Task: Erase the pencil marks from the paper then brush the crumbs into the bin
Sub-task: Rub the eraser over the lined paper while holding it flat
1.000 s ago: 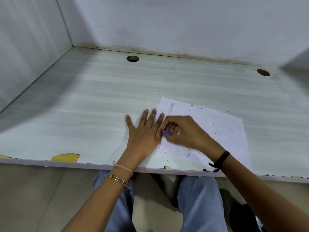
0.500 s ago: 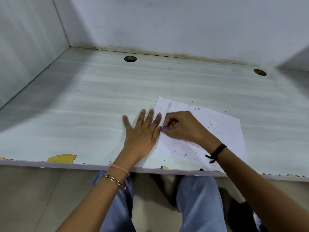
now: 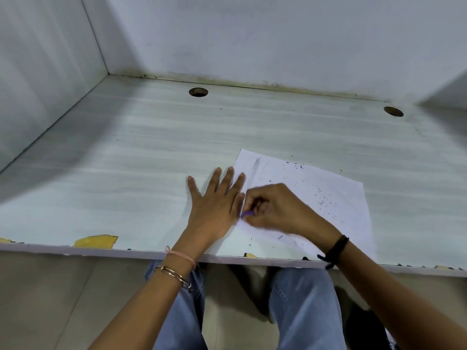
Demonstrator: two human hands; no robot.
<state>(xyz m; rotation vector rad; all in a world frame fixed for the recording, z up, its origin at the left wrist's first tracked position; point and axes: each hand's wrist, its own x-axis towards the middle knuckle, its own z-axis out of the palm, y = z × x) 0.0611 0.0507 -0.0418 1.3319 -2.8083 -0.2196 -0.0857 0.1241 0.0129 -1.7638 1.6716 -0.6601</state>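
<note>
Desk (image 3: 151,173) bears crumb-dotted paper (image 3: 333,188); right hand (image 3: 278,210) pinches eraser (image 3: 246,213).

This is looking like an office or study cubicle. A pale wood-grain desk (image 3: 151,160) is filling the view, with a left partition wall (image 3: 38,72) and a back partition wall (image 3: 252,34) rising plain and bare from its edges. A round cable hole (image 3: 198,92) and a second cable hole (image 3: 393,111) are sitting along the desk's far edge. Laminate is chipping at the desk's near edge, baring yellow board (image 3: 96,241). A sheet of paper (image 3: 341,198) is lying on the desk, and knees (image 3: 303,299) in jeans are sitting below its near edge, over a beige floor (image 3: 50,299)
</note>
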